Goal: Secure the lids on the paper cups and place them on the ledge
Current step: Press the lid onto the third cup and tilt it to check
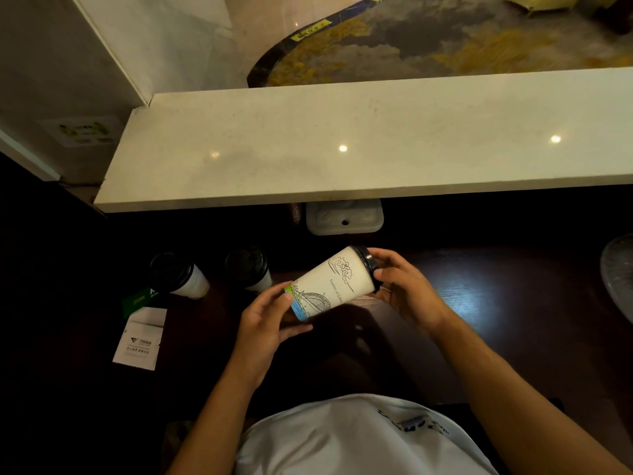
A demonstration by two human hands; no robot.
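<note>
I hold a white paper cup [334, 284] with line drawings and a black lid [369, 262] tilted almost on its side above the dark counter. My left hand [270, 320] grips the cup's bottom end. My right hand [407, 291] wraps the lid end, fingers on the lid's rim. Two more white cups with black lids stand on the dark counter to the left, one [180, 274] further left and one [249, 267] just beside my left hand. The pale stone ledge [342, 149] runs across the view above and carries nothing.
A white lidded box [344, 217] sits under the ledge's front edge. A white paper slip [140, 337] and a green card [135, 299] lie at the left on the dark counter. A grey round object [620, 272] shows at the right edge.
</note>
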